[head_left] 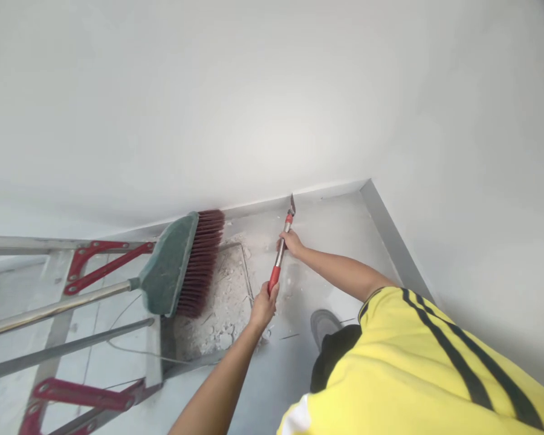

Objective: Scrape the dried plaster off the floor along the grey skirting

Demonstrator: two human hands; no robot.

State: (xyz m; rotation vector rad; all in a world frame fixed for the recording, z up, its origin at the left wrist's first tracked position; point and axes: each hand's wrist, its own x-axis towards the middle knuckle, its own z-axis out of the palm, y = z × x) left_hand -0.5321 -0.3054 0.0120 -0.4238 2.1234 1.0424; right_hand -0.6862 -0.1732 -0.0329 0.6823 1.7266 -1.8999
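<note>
A long-handled scraper (280, 258) with red grips and a metal shaft slants up toward the wall. My left hand (263, 308) is closed around the red grip at its lower end. Farther up, my right hand (292, 243) wraps the metal shaft just below the upper red collar. The scraper's pointed blade (292, 204) meets the top edge of the grey baseboard (267, 205), or comes very close to it; exact contact is hard to tell.
Left of me, a broom (172, 266) with dark red bristles hangs over a dustpan (245, 266) of plaster rubble (224, 314). A ladder (54, 302) with red hinges lies further left. White walls (276, 109) meet in a corner; my shoe (323, 325) is on the floor.
</note>
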